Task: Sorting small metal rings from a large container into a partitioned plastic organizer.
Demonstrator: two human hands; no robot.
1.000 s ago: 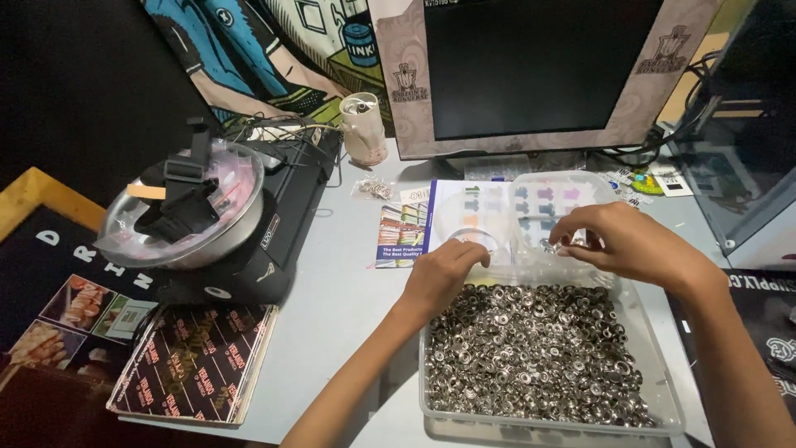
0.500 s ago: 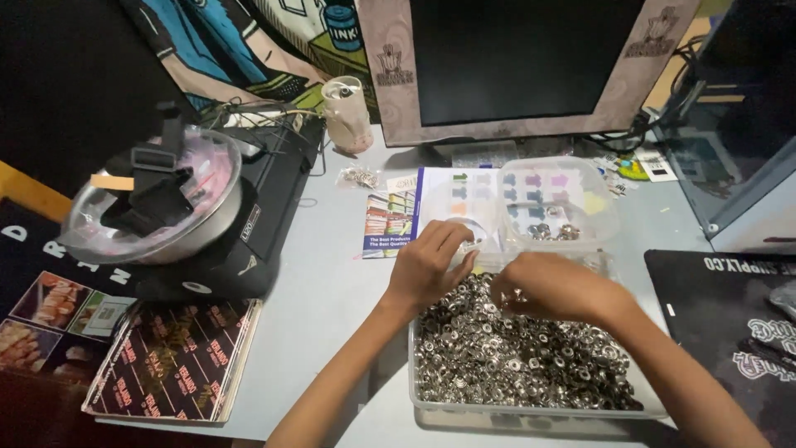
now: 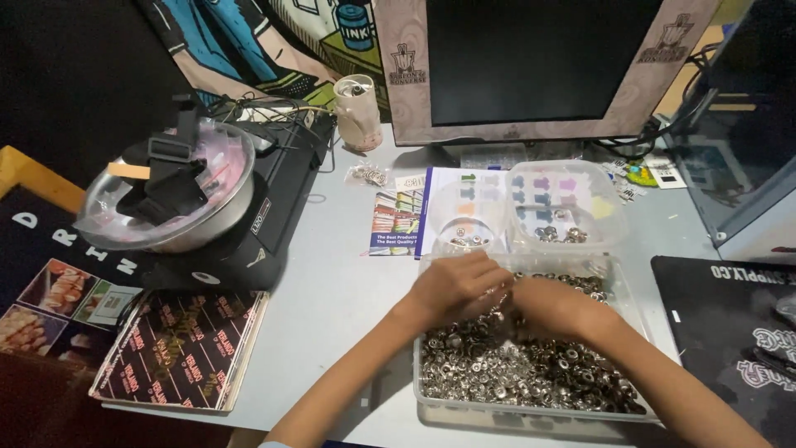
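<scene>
Hands down among metal snap rings in a clear tray

Head view: left hand (image 3: pixel 454 286) and right hand (image 3: pixel 554 305) have dropped from the small clear tubs (image 3: pixel 554 206) into the tray (image 3: pixel 431 390) of snap rings (image 3: pixel 514 369), meeting at its far end; fingers curl into the pile, grasp hidden, so I cannot tell what they hold.

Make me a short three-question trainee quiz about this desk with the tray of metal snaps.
1. True or false: both hands are down in the clear tray of metal snaps.
2. What lies under the two small clear containers: a) a printed colour sheet, b) a towel, c) a keyboard?
3. Which side of the desk holds the metal bowl on the black machine?

Key: 1 true; 2 a; 3 the left side.
</scene>
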